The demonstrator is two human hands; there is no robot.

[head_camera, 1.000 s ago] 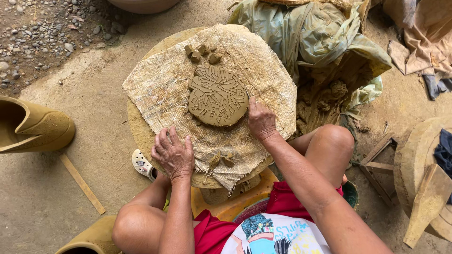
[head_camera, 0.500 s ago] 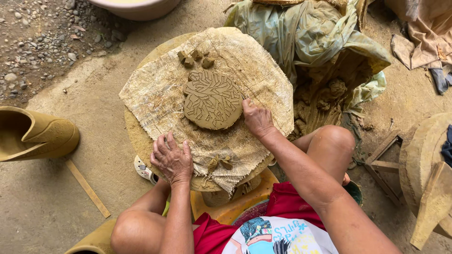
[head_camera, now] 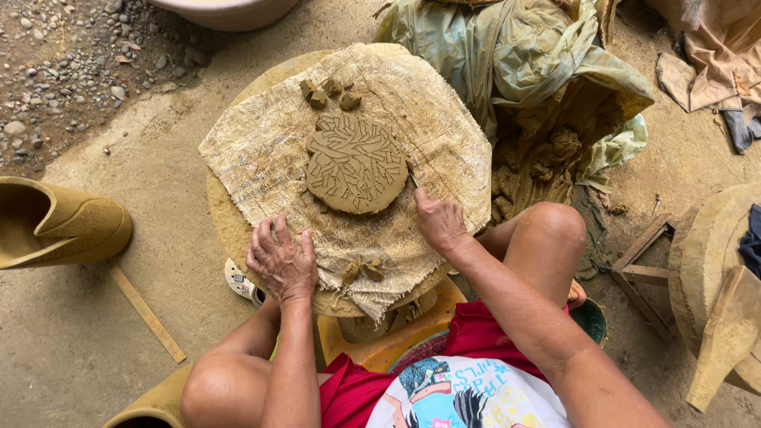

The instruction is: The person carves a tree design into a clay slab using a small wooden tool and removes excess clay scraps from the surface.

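Dirt yard; round stand (head_camera: 230, 230) draped with coarse cloth (head_camera: 261, 150). A carved clay disc (head_camera: 355, 162) lies at the cloth's centre. Left hand (head_camera: 281, 261) rests flat and empty on the cloth; right hand (head_camera: 438, 222) pinches a thin tool (head_camera: 412, 178) at the disc's edge.

Bare packed-earth floor (head_camera: 103, 333) fills the lower left of the frame, giving way to loose gravel (head_camera: 63, 63) in the upper left. A thin wooden stick (head_camera: 147, 313) lies on the ground at lower left. Crumpled greenish plastic sheeting (head_camera: 515, 55) sits top centre-right, wooden blocks (head_camera: 713, 261) at the right edge. Soft, even daylight throughout.
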